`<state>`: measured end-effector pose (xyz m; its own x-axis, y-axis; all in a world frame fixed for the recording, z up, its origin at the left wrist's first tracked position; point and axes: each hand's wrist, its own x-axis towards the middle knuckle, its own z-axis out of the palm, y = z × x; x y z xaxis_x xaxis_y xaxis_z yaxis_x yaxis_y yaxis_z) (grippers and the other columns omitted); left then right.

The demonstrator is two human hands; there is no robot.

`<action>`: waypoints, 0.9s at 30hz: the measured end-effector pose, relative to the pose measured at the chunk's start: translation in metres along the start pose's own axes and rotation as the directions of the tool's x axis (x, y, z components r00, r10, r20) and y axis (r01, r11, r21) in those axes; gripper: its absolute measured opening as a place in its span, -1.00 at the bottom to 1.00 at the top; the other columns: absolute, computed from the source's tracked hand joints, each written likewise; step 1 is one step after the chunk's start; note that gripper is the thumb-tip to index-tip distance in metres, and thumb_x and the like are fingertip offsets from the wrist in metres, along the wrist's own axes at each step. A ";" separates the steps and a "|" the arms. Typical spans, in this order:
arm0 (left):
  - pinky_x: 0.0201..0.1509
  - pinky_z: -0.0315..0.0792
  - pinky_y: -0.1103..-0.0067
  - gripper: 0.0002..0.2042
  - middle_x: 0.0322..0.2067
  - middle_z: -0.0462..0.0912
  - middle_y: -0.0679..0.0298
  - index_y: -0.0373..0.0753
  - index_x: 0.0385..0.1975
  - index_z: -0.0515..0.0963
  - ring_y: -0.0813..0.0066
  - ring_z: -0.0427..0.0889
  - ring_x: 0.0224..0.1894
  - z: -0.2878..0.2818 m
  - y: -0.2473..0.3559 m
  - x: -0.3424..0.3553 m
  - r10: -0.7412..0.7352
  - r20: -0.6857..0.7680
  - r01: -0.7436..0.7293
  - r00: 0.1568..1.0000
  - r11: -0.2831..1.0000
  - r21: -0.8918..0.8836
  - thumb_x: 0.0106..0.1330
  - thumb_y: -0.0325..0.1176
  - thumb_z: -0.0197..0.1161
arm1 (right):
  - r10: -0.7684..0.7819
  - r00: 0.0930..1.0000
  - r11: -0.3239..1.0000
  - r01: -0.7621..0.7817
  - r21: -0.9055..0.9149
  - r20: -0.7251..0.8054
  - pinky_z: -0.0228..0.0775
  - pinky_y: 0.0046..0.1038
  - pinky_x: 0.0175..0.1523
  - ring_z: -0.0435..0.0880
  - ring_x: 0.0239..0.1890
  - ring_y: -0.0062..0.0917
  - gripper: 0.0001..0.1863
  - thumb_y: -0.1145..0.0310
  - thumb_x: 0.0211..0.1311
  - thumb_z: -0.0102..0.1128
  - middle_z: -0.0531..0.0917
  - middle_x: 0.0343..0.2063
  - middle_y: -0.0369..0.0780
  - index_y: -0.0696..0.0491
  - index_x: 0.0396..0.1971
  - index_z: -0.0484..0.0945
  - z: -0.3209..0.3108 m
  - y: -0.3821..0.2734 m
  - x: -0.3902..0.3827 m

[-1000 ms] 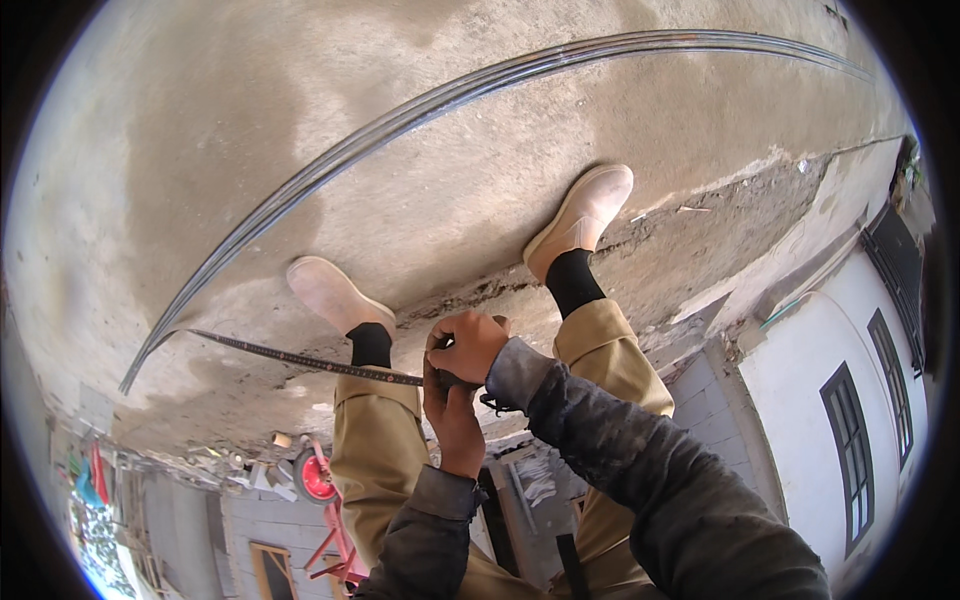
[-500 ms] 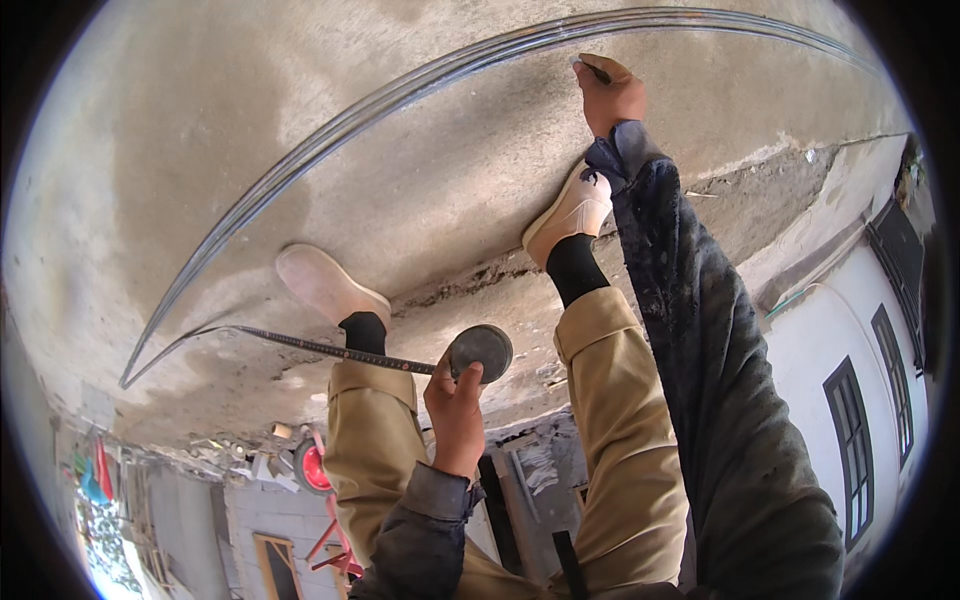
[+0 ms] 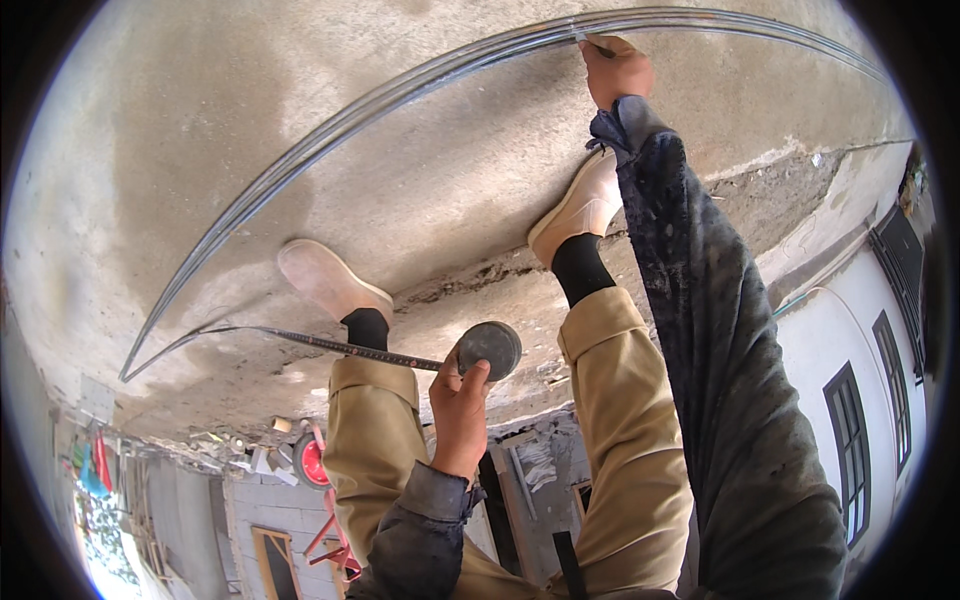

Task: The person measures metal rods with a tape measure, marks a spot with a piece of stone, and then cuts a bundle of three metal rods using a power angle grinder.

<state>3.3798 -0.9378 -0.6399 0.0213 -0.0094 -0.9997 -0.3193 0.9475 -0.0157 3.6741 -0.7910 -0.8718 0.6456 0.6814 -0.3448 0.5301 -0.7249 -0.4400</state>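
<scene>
tape measure is gripped in your left hand, thumb on its round grey case, just off centre toward six o'clock, its blade running out toward nine. at one o'clock your right hand is curled, fingertips just beside the metal rods that arc from nine to two o'clock; i cannot tell what, if anything, it grasps.

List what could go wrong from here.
The long, flexible black measuring tape runs bowed from the round, dark grey case in the left hand; any tug could shift it.
The thin, grey metal rods lie bundled on the grey-brown concrete floor; the right hand, close beside them, might nudge them.
They lie ahead of the pale, slip-on shoes; a forward step could catch on them.
</scene>
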 end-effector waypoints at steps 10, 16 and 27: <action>-0.03 0.33 0.56 -0.67 -0.17 0.48 0.26 -0.35 -0.05 0.33 0.54 0.46 -0.13 0.002 0.008 -0.002 0.000 0.014 0.000 1.000 1.000 -0.022 0.17 -0.47 0.08 | -0.030 0.995 0.985 0.046 -0.164 0.099 0.42 -0.44 -0.21 0.62 -0.38 -0.36 -0.74 0.18 -0.07 0.17 0.63 -0.48 -0.16 0.02 -0.42 0.61 -0.010 0.007 -0.012; -0.05 0.33 0.61 -0.64 -0.15 0.47 0.24 -0.38 0.00 0.31 0.55 0.45 -0.12 0.003 0.010 -0.003 0.002 0.030 -0.001 1.000 1.000 -0.028 0.18 -0.47 0.08 | -0.143 0.989 0.982 0.146 -0.120 0.038 0.43 -0.49 -0.27 0.63 -0.42 -0.43 -0.71 0.16 -0.08 0.22 0.64 -0.50 -0.20 0.05 -0.40 0.60 -0.003 -0.002 0.003; -0.13 0.39 0.59 -0.64 -0.20 0.48 0.20 -0.44 -0.04 0.31 0.51 0.48 -0.16 -0.001 0.022 -0.009 0.036 0.076 -0.036 0.996 0.999 0.004 0.17 -0.45 0.05 | 0.019 0.932 0.977 0.060 -0.205 0.361 0.33 -0.35 -0.04 0.50 -0.15 -0.23 -0.60 0.27 -0.09 0.14 0.55 -0.26 -0.07 0.03 -0.15 0.45 -0.008 0.019 -0.079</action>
<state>3.3714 -0.9170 -0.6314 0.0818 0.0489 -0.9955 -0.3157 0.9486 0.0207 3.6371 -0.8595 -0.8458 0.4137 0.6583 -0.6289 0.6688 -0.6884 -0.2808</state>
